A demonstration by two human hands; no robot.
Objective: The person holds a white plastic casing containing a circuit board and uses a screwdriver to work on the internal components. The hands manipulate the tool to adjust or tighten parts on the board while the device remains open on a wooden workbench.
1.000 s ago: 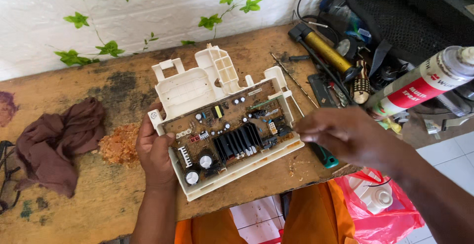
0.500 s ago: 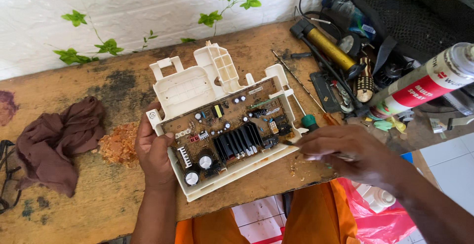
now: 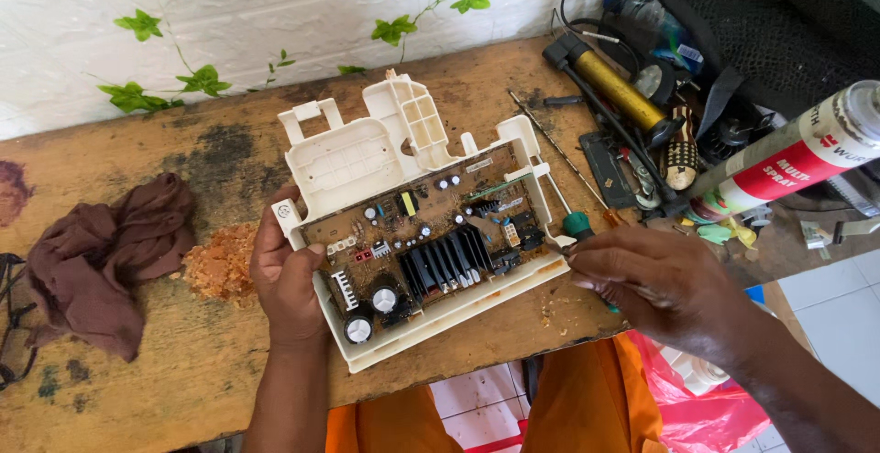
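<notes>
Your right hand [image 3: 655, 283] slid back onto the screwdriver [image 3: 577, 226], fingers curled around it; left hand [image 3: 289, 274] still clamps the board [image 3: 417, 242].

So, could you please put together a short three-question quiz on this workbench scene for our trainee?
1. True or false: the left hand grips the left edge of the white housing holding the circuit board.
2. What lies by the right hand? A) green-handled screwdriver B) hammer C) tape roll
3. Fill in: a crumpled brown ___ lies at the left of the wooden bench.

Key: 1 true; 2 A; 3 cloth.
</notes>
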